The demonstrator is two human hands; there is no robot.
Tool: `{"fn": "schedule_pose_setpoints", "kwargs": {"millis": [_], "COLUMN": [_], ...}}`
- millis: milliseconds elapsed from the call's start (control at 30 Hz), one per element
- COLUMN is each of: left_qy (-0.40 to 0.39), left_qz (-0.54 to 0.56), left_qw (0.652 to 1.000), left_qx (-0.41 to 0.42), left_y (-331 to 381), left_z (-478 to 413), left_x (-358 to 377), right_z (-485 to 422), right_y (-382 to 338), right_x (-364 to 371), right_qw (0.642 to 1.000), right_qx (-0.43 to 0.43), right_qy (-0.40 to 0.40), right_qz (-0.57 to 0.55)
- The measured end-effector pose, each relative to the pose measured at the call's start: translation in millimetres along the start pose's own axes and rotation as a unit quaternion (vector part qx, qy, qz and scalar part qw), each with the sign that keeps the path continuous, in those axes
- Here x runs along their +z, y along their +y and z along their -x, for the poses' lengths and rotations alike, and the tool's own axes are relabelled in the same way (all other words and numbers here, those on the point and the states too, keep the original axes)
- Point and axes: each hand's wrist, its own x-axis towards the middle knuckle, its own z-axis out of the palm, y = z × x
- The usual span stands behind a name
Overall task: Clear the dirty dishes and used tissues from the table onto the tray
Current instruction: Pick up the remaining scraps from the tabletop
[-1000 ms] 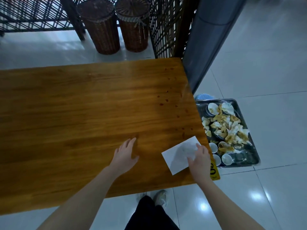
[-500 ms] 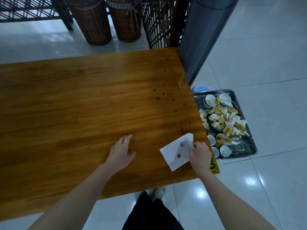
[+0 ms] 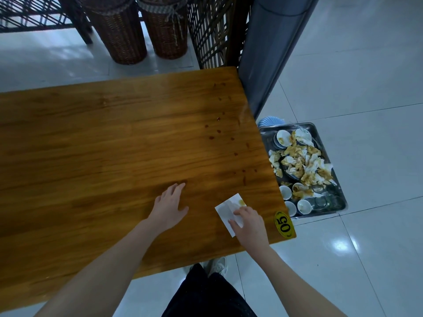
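Both hands lie on the wooden surface [image 3: 91,145], apart from each other. The left hand [image 3: 168,207] rests flat, with its fingers straight and pointing to 12 o'clock. At its 3 o'clock the right hand [image 3: 249,223] bends its fingers over a white tissue [image 3: 226,210] and pinches it against the wood. The tissue lies near the surface's 5 o'clock corner, with a brown stain at its far tip, just beside a yellow "05" label [image 3: 283,224]. Dark sauce drops [image 3: 219,131] dot the wood at 12 o'clock of the tissue. The metal tray [image 3: 340,193] sits on the floor at 3 o'clock of the surface. It holds bowls [image 3: 283,138], cups [image 3: 304,206] and a heap of soiled tissues [image 3: 299,163].
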Motion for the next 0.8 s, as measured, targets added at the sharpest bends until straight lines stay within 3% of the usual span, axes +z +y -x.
{"fn": "schedule_pose_setpoints", "kwargs": {"millis": [200,600,800], "left_qy": [-0.004,0.014,0.012], "left_qz": [0.003,0.008,0.015], "left_qw": [1.000,1.000,1.000], "left_qx": [-0.002,-0.003,-0.002], "left_y": [2,-11,-12], "left_z": [-2,-13,-18], "left_x": [1,3,1], "right_z": [-2,-13,-11], "right_y": [-1,5,1], "right_x": [1,-2,-1], "right_qw": [0.999,0.974,0.981], "right_qx": [0.019,-0.133,-0.119], "right_qy": [0.014,0.045,-0.005], "right_qz": [-0.033,0.179,0.150]}}
